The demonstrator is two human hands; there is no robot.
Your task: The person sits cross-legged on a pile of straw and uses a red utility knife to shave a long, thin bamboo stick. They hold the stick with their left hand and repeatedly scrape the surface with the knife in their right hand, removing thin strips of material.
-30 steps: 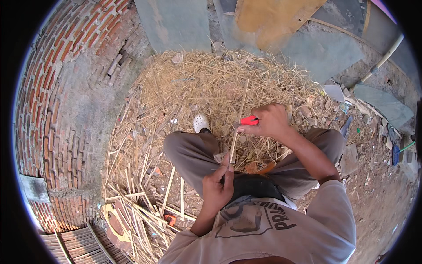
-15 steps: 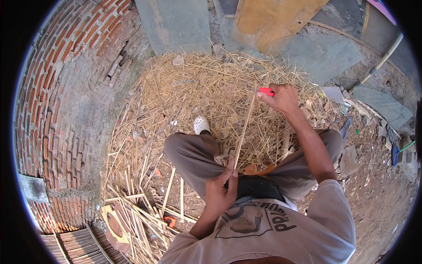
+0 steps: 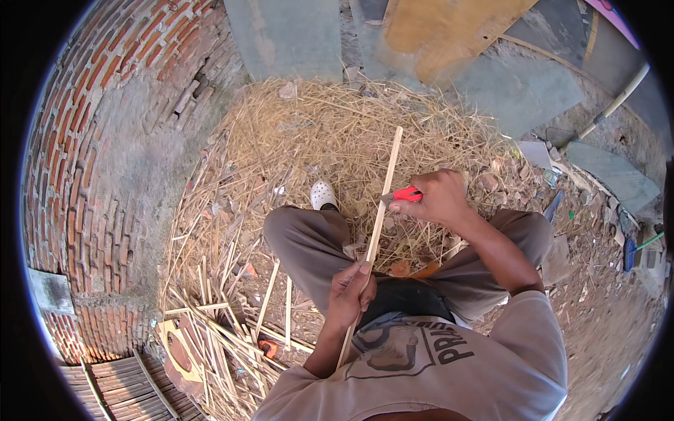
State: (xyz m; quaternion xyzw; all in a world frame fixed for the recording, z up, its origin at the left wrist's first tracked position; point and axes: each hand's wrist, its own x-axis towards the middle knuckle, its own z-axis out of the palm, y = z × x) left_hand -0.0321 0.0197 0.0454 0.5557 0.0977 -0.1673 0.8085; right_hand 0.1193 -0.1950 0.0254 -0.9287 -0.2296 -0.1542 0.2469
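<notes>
Red-handled knife (image 3: pixel 407 194) in right grip (image 3: pixel 442 196), apparently against strip (image 3: pixel 377 231) in left grip (image 3: pixel 349 293)

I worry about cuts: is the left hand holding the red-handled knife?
No, the right hand holds the red-handled knife.

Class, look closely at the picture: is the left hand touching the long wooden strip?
Touching. The head view shows the left hand closed around the wooden strip, which sticks out beyond both sides of the grip.
</notes>
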